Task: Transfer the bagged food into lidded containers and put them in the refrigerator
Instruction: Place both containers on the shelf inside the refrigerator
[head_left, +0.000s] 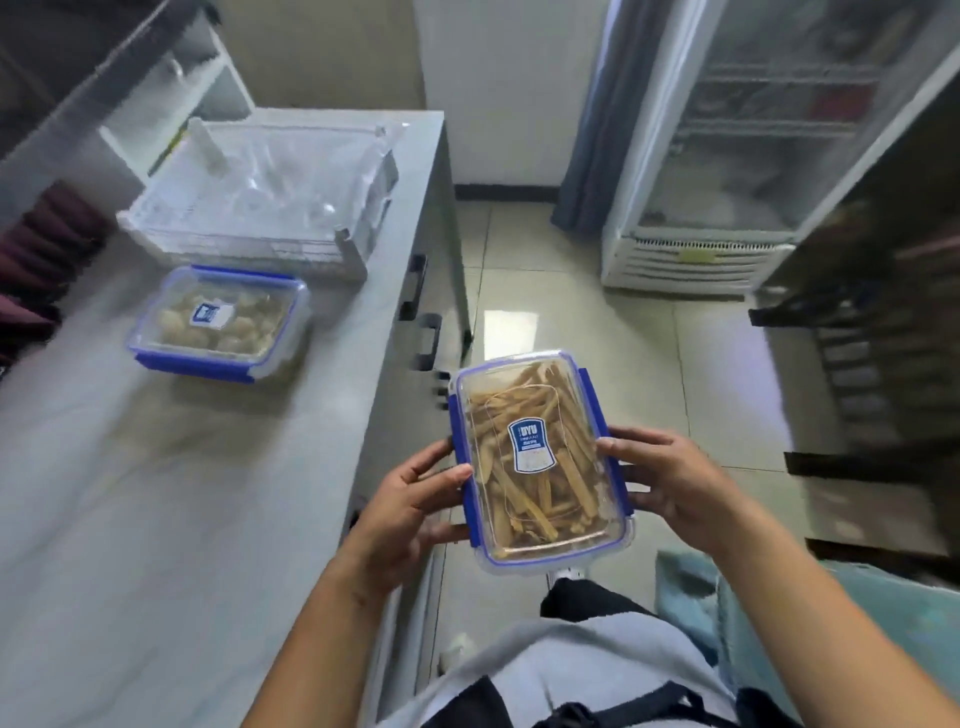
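I hold a clear lidded container with blue clips (540, 462), full of tan stick-shaped food, out over the tiled floor just past the counter's edge. My left hand (410, 499) grips its left side and my right hand (670, 478) grips its right side. A second lidded container (221, 322), holding pale round pieces, rests on the grey counter (156, 519) to the left. The glass-door refrigerator (753, 156) stands ahead on the right; wire shelves show through its glass.
A white wire basket (270, 208) with crumpled clear plastic bags sits at the back of the counter. Dark drawer handles (426, 338) line the counter's side. A dark rack (872, 364) stands at right. Tiled floor (571, 291) lies between counter and refrigerator.
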